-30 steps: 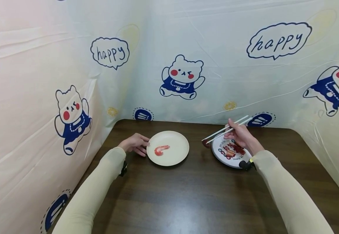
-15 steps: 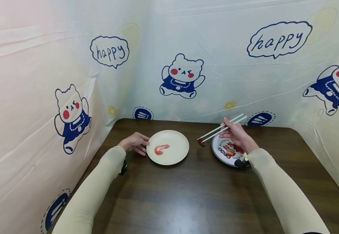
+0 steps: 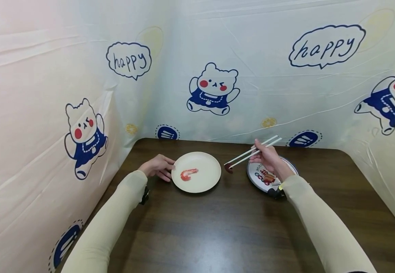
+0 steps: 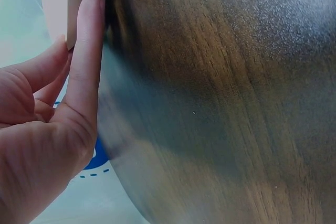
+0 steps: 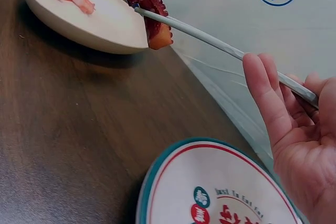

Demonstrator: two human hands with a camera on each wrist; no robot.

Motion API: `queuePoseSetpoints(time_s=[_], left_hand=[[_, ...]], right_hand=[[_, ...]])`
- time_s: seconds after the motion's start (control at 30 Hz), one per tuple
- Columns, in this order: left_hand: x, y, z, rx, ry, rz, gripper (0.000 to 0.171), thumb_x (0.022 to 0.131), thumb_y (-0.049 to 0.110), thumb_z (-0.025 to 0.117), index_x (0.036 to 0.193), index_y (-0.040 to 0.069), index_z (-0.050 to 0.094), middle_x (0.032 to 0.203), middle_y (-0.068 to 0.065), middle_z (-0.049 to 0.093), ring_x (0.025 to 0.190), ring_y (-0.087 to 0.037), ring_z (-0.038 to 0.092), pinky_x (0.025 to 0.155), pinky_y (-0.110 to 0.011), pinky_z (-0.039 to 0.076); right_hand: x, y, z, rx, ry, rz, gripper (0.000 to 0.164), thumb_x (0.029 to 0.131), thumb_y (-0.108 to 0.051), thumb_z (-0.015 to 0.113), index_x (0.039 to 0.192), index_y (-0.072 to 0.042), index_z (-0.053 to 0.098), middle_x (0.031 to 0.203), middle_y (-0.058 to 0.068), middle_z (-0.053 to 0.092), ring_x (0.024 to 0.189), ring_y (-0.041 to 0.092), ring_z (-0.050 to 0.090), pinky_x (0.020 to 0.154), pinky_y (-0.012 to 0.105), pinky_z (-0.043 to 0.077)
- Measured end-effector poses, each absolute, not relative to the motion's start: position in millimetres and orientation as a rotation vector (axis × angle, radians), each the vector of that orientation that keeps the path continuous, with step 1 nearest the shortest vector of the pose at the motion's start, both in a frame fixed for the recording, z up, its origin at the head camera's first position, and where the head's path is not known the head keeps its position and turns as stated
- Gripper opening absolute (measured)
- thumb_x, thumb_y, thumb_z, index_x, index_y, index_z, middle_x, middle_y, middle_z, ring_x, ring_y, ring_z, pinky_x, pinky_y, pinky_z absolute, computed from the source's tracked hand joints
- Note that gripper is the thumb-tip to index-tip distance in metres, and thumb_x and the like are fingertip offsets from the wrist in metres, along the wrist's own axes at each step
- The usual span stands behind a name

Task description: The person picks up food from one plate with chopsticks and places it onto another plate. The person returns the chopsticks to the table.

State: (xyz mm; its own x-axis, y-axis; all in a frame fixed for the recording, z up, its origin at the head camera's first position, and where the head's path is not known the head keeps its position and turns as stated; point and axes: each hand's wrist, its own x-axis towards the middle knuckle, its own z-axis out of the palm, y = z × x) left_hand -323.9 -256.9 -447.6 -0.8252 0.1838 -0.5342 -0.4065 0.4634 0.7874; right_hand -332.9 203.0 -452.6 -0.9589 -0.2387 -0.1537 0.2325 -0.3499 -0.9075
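My left hand pinches the left rim of a cream plate, its thumb at the edge in the left wrist view. A pink-orange shrimp lies on that plate. With my right hand I hold a pair of white chopsticks. Their tips grip a dark red octopus tentacle piece with suckers and an orange end. It hangs above the table just right of the cream plate. Below my right hand is a white plate with red lettering, partly hidden by the hand and wrist.
Both plates stand on a dark brown wooden table near its far edge. A pale curtain printed with bears and "happy" bubbles encloses the back and sides. Dark wrist cameras sit on both wrists.
My right hand has moved left, carrying the chopsticks and octopus tentacle piece from the printed plate's edge toward the cream plate. More of the printed plate's right side shows. The left hand stays put.
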Motion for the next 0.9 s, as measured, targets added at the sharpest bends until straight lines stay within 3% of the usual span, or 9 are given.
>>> queuePoseSetpoints(time_s=[0.9], left_hand=[[-323, -257, -448, -0.194, 2.151, 1.374, 0.047, 0.107, 0.007, 0.061, 0.153, -0.002, 0.052, 0.106, -0.019, 0.072, 0.074, -0.023, 0.074, 0.073, -0.042, 0.067]], right_hand=[[-336, 166, -465, 0.002, 1.606, -2.391, 0.039, 0.113, -0.030, 0.050, 0.102, 0.006, 0.062, 0.076, 0.011, 0.069, 0.058, 0.019, 0.071, 0.065, 0.037, 0.067]])
